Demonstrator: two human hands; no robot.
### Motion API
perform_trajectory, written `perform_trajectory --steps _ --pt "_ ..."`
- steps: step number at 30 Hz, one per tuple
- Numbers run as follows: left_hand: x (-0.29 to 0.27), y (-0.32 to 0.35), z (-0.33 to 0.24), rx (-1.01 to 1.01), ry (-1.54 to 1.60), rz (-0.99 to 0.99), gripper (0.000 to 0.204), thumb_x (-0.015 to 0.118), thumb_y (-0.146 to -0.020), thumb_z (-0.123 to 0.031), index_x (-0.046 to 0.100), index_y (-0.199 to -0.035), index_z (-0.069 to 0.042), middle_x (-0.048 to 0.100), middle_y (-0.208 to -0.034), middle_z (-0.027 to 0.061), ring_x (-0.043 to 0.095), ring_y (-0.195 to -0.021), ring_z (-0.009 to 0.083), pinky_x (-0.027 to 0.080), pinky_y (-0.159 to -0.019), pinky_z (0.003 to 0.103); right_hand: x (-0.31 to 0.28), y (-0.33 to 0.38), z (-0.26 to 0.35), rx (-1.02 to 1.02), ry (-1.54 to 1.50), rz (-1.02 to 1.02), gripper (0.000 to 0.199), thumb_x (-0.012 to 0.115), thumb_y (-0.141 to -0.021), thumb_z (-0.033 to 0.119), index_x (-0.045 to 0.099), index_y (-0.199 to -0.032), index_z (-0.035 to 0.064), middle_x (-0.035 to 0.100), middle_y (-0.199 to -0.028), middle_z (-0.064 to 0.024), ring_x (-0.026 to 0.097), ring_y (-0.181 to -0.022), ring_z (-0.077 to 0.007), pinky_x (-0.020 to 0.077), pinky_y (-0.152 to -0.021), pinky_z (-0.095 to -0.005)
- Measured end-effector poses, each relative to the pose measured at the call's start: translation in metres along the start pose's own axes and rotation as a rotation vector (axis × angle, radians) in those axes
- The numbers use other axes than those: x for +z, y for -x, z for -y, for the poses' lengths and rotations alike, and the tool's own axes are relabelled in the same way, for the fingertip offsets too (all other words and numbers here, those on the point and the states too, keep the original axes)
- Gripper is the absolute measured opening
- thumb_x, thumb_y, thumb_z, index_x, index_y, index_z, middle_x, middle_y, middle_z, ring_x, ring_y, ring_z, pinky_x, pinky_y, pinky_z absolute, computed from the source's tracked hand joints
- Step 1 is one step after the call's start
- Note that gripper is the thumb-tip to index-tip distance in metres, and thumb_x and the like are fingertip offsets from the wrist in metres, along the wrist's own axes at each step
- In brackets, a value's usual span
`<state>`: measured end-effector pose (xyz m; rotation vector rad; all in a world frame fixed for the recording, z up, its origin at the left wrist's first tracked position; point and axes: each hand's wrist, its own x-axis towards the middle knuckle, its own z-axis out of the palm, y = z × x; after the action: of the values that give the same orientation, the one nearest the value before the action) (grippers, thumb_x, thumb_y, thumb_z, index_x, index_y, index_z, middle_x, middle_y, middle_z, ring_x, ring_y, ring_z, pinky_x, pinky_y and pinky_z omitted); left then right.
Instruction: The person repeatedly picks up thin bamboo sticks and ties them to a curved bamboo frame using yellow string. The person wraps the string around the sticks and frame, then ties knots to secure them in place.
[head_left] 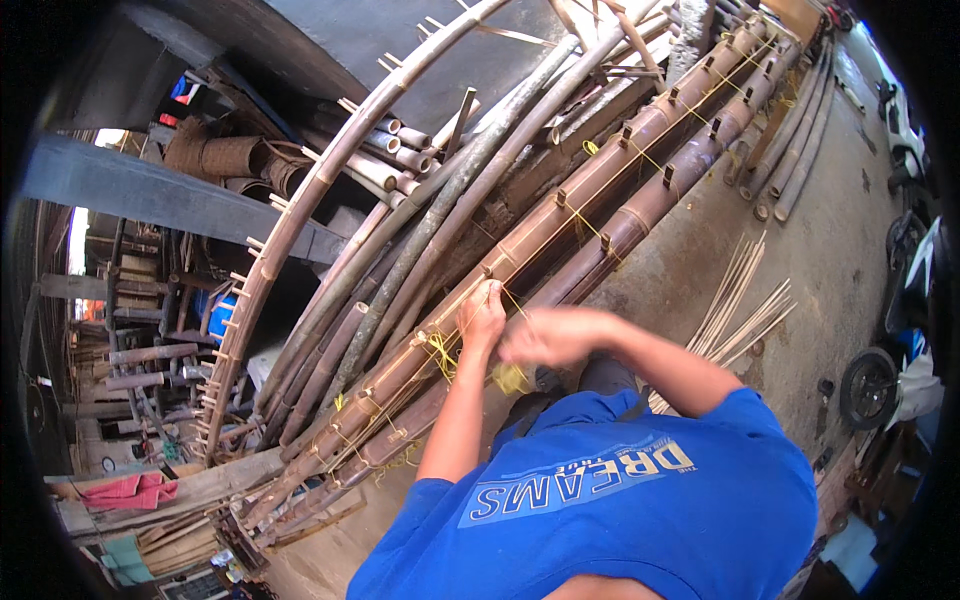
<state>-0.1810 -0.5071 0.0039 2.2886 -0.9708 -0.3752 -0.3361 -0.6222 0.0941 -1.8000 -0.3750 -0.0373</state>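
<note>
Two long brown bamboo poles lie side by side in front of me, an upper pole (pixel 540 232) and a lower pole (pixel 640 222). Short wooden pegs stand up along both, and thin yellow cord (pixel 438 352) is tied across them at intervals. My left hand (pixel 482 318) rests on the upper pole beside a peg (pixel 487 271), fingers pinched on the cord there. Just to its right, my right hand (pixel 560 335) is curled and blurred by motion. A smeared bundle of yellow cord (pixel 511 378) hangs below it; the exact grip is not sharp.
A curved bamboo piece with pegs (pixel 285 225) arches at the left. Behind the poles lie stacked bamboo lengths (pixel 470 170). Thin sticks (pixel 735 300) are spread on the concrete floor at right, with more bamboo poles (pixel 805 140) beyond. Motorbikes (pixel 880 385) line the right edge.
</note>
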Motion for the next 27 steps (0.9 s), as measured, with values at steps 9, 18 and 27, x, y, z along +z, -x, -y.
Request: perform_trajectory --steps 9,18,27 --pt "-0.046 -0.081 -0.072 -0.069 0.298 -0.1 0.028 0.053 -0.101 -0.023 0.072 -0.098 -0.003 0.073 -0.087 0.0144 0.071 -0.078 0.026 0.054 -0.071 0.037 0.067 0.051 -0.076 0.216 0.442 -0.253 0.048 0.056 -0.095 0.035 0.064 -0.063 0.0002 0.063 -0.064 -0.0206 0.066 -0.073 -0.0365 0.0478 -0.089 -0.0445" --pt "-0.019 -0.12 0.062 -0.014 -0.151 0.097 0.038 0.049 -0.099 -0.034 0.069 -0.105 -0.003 0.072 -0.098 0.0213 0.069 -0.093 0.0404 0.051 -0.084 0.049 0.137 0.006 -0.017 0.302 0.412 0.001 0.044 0.06 -0.095 0.028 0.059 -0.13 0.0012 0.067 -0.118 -0.0204 0.063 -0.115 -0.0351 0.0466 -0.101 -0.0445" --pt "-0.117 0.089 0.144 0.059 -0.069 0.223 0.033 0.06 -0.094 -0.026 0.059 -0.117 -0.003 0.068 -0.112 0.0257 0.065 -0.105 0.0441 0.05 -0.09 0.05 0.24 -0.07 -0.023 0.295 -1.429 -1.446 0.024 0.051 -0.101 0.029 0.06 -0.095 0.0085 0.066 -0.098 -0.0074 0.063 -0.096 -0.0191 0.0491 -0.089 -0.0333"
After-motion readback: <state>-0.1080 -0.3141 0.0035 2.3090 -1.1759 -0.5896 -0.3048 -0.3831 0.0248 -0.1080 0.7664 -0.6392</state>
